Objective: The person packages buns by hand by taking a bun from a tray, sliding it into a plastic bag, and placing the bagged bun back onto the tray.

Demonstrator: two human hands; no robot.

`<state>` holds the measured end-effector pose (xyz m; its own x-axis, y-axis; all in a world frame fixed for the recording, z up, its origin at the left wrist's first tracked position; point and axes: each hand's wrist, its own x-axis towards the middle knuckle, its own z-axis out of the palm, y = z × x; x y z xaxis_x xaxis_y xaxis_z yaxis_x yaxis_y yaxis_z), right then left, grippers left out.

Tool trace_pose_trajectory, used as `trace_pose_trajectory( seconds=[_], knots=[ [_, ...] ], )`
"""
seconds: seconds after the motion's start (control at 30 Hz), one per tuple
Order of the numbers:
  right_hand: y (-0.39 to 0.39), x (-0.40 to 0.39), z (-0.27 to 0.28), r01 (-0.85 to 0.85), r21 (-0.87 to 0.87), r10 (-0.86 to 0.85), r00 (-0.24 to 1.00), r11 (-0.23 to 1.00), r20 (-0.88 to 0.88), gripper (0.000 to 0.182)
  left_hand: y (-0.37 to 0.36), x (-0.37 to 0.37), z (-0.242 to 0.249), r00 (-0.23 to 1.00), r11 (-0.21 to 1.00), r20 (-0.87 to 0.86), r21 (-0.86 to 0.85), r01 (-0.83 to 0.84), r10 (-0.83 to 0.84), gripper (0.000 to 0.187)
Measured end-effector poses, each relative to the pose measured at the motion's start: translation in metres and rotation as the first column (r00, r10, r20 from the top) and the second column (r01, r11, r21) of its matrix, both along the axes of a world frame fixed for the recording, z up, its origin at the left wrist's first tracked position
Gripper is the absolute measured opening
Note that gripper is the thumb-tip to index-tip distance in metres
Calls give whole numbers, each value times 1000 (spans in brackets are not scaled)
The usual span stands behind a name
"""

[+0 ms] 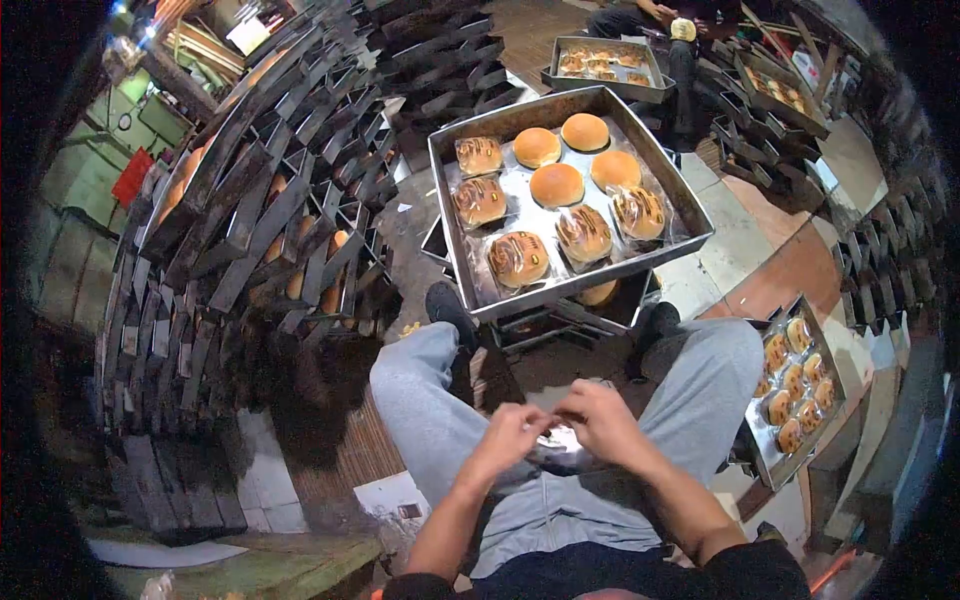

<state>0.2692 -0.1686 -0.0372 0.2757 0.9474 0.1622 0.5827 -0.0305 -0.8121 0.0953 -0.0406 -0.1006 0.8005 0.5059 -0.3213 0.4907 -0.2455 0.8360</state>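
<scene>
My left hand [513, 432] and my right hand [598, 420] meet over my lap, fingertips pinched close together. Between and below them lies a shiny clear plastic wrapper [562, 446]; whether a bun is inside is too small to tell. In front of my knees a metal tray [590, 278] rests on stacked trays. Toward its back and middle sit several plain round buns [556, 185]. Along its left side and front are several buns in clear printed wrappers [518, 258].
Tall stacks of metal trays [250, 215] stand on the left. A tray of wrapped buns [770, 455] lies right of my knee. Farther back is another filled tray [608, 88]. Another person's hand [658, 12] shows at the top, near a round bun [683, 30].
</scene>
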Motion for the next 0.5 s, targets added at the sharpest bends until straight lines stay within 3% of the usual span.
trace_pose_trajectory(
  seconds=[0.03,0.07,0.1,0.13,0.2,0.23,0.27,0.3,0.33,0.4,0.43,0.47,0.5],
  knots=[
    [4,6,7,-20,-67,17,999,998,-47,20,10,6,13,996,953,62,302,39,-60,13],
    [6,7,13,-12,-62,9,999,998,-40,20,21,8,28,985,817,106,574,49,-133,13],
    [9,7,19,-51,-54,50,999,997,-14,20,35,9,43,968,775,74,615,146,-242,13],
    [11,5,24,-92,-51,93,996,994,11,20,39,10,55,966,774,81,617,144,-244,13],
    [18,-8,23,-147,-45,146,989,988,-14,30,43,8,76,939,567,55,808,158,-340,21],
    [21,-20,11,-158,52,157,987,986,24,37,45,0,82,939,596,-37,764,247,-342,37],
    [24,-28,2,-172,147,165,984,974,61,45,43,-5,88,941,597,-29,766,239,-339,37],
    [26,-31,6,-297,-83,290,953,951,-91,62,39,-10,96,947,588,-4,783,202,-320,42],
    [33,-36,4,-290,-82,283,955,954,-85,62,35,-15,106,951,575,22,801,169,-309,47],
    [50,-50,-9,-271,131,256,959,954,121,71,20,-29,135,937,697,52,684,218,-344,53],
    [64,-50,-16,-431,86,434,901,898,-9,92,18,-33,143,958,724,101,677,133,-270,49],
    [66,-58,-20,-404,77,406,914,911,-10,92,17,-37,145,971,748,149,662,42,-187,45],
    [73,-66,-10,-354,144,370,922,924,-111,100,16,-35,133,965,749,156,660,56,-209,45]
  ],
)
